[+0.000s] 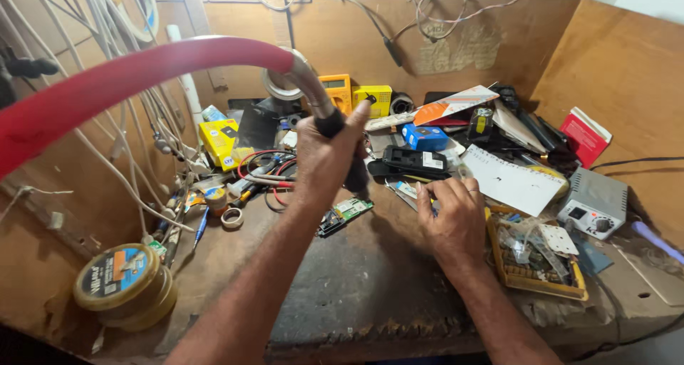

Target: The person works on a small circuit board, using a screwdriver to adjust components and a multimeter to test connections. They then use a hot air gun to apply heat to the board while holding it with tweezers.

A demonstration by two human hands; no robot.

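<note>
Red hose overhead, our left hand grips its black nozzle handle above the circuit board, while our right hand beside it pinches something unclear.

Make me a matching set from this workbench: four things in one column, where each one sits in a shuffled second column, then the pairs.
Things
1. round tin with a blue and orange lid
2. grey control box with a black knob
3. small green circuit board
4. black handle on the red hose

Places
A. gripped in the left hand
B. near left corner of the bench
C. on the bench between the two forearms
D. right side, beyond the right hand

Pairs: 1-B, 2-D, 3-C, 4-A
</note>
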